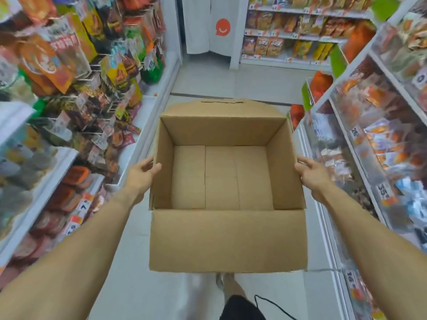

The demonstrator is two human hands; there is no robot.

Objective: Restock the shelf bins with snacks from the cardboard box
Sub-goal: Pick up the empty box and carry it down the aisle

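Observation:
An open brown cardboard box (pixel 227 241) is carried in mid-air over the aisle floor, flaps folded outward. Its inside holds nothing; only the bare bottom panels show. My left hand (pixel 141 175) grips the box's left wall, thumb over the rim and fingers curled on the outer side. My right hand (pixel 310 174) grips the right wall the same way. Shelves of snack packets (pixel 76 65) line the left side, and clear shelf bins of snacks (pixel 379 139) line the right.
A narrow white-tiled aisle (pixel 203 79) runs ahead to a white curtain with an orange logo (pixel 223 27) and another snack shelf (pixel 295 33). Green-edged display boxes (pixel 320 86) jut from the right shelving. A black cable (pixel 272 306) hangs near my leg.

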